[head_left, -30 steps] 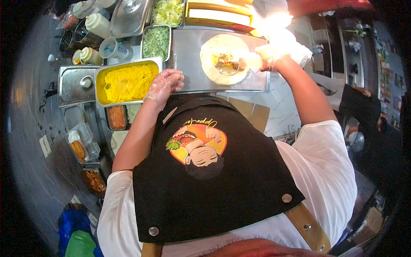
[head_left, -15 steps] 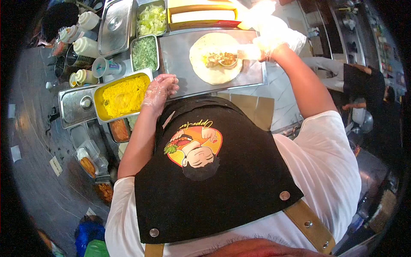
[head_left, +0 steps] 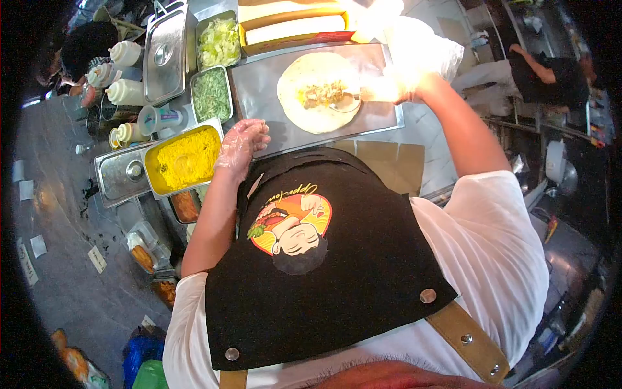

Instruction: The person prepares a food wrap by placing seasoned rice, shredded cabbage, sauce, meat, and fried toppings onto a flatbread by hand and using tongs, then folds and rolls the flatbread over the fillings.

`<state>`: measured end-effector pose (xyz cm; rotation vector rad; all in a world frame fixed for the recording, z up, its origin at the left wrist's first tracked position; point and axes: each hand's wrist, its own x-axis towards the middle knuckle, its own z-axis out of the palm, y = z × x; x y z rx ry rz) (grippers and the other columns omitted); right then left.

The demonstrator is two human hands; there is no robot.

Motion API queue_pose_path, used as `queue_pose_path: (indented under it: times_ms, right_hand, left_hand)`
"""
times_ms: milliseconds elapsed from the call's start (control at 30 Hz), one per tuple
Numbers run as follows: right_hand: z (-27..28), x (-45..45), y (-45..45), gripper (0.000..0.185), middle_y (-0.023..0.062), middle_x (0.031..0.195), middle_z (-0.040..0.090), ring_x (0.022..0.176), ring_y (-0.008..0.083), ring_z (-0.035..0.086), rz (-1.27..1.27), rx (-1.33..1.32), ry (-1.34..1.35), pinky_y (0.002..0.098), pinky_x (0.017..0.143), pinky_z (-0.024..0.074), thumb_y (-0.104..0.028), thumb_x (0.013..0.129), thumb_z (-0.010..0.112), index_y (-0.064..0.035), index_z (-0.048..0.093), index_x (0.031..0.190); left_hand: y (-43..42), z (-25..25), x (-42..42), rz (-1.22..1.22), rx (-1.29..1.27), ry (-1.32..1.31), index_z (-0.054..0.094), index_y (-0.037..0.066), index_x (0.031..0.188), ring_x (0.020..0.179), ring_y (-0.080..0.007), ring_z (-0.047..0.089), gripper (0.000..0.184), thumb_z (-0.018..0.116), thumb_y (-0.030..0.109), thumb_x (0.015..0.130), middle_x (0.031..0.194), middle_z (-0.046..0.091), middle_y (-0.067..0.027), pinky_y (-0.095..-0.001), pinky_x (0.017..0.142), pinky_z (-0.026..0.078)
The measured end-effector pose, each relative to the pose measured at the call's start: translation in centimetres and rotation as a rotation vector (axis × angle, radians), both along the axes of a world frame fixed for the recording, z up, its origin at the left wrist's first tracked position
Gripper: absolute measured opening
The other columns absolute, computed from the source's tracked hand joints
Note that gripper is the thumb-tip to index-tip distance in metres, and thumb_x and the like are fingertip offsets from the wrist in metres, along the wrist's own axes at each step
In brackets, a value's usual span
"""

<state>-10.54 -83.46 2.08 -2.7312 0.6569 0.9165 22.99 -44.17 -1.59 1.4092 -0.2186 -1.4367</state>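
Note:
A round flatbread [head_left: 295, 111] lies on a metal board [head_left: 256, 91], with a heap of chopped filling [head_left: 319, 94] across its middle. My right hand [head_left: 405, 84], in a clear plastic glove, is partly washed out by glare. It grips a ladle [head_left: 348, 102] whose round bowl rests at the right end of the filling. My left hand [head_left: 243, 146], also gloved, is loosely curled with nothing visible in it. It hovers between the board's left edge and a steel pan of yellow shredded food [head_left: 188, 159].
Behind the board stands a yellow box [head_left: 295, 29] holding a white roll or sheets. Pans of shredded greens [head_left: 212, 94] and chopped lettuce [head_left: 218, 42] line its left side. Several squeeze bottles [head_left: 126, 93] stand farther left. A co-worker in dark clothing [head_left: 551, 78] is at the right.
The ladle's bowl has turned and emptied, and its food now sits in the heap on the flatbread. My left hand stays nearly in place. The view has shifted slightly.

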Motion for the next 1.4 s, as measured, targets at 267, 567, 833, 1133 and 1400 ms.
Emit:
queue_pose_path:
  times_ms: [267, 567, 833, 1133, 1400]
  right_hand:
    - [0.4, -5.5, 4.9, 0.06, 0.0093, 0.122, 0.078, 0.099, 0.0269, 0.073, -0.392, 0.471, -0.737, 0.0436, 0.09, 0.0606, -0.016, 0.08, 0.086, -0.0068, 0.068, 0.136]
    - [-8.0, -9.7, -13.8, 0.056, 0.0089, 0.128, 0.075, 0.103, 0.0199, 0.072, -0.947, 0.814, -1.097, 0.037, 0.091, 0.0615, -0.01, 0.09, 0.084, -0.005, 0.063, 0.143]
    - [-15.5, -1.4, -25.5, 0.052, 0.0108, 0.13, 0.074, 0.105, 0.0224, 0.073, -0.962, 0.414, -1.203, 0.0376, 0.091, 0.0615, -0.016, 0.095, 0.08, -0.0043, 0.063, 0.142]
    - [-16.7, -1.2, -25.1, 0.048, 0.013, 0.132, 0.073, 0.107, 0.0252, 0.074, -0.985, 0.567, -1.216, 0.0382, 0.092, 0.0614, -0.024, 0.101, 0.076, -0.0036, 0.063, 0.142]
    - [-11.3, -6.7, -17.1, 0.042, 0.0137, 0.127, 0.074, 0.105, 0.026, 0.076, -1.022, 0.813, -0.694, 0.038, 0.091, 0.0615, -0.03, 0.105, 0.074, -0.0031, 0.065, 0.136]
  left_hand:
    - [-2.0, 2.5, -0.3, 0.105, 0.07, -0.083, 0.067, 0.007, 0.128, 0.098, -0.0215, 0.072, 0.027, 0.069, 0.023, 0.108, 0.115, 0.074, -0.007, -0.0368, 0.09, 0.058]
    - [-1.9, 5.4, -3.5, 0.275, 0.119, -0.131, 0.07, 0.007, 0.124, 0.093, -0.0178, 0.072, 0.027, 0.073, 0.025, 0.104, 0.109, 0.075, -0.0037, -0.0338, 0.085, 0.058]
    - [0.7, 7.7, -9.3, 0.344, 0.239, -0.188, 0.068, 0.006, 0.125, 0.094, -0.0178, 0.072, 0.025, 0.069, 0.024, 0.107, 0.111, 0.075, -0.0057, -0.0332, 0.085, 0.059]
    - [2.1, 7.3, -10.2, 0.394, 0.258, -0.125, 0.068, 0.006, 0.126, 0.097, -0.0177, 0.072, 0.027, 0.071, 0.024, 0.106, 0.116, 0.074, -0.0063, -0.0333, 0.088, 0.058]
    - [5.3, 6.5, -8.7, 0.346, 0.273, -0.141, 0.068, 0.005, 0.128, 0.1, -0.0173, 0.072, 0.027, 0.069, 0.023, 0.107, 0.117, 0.075, -0.0069, -0.0337, 0.089, 0.058]
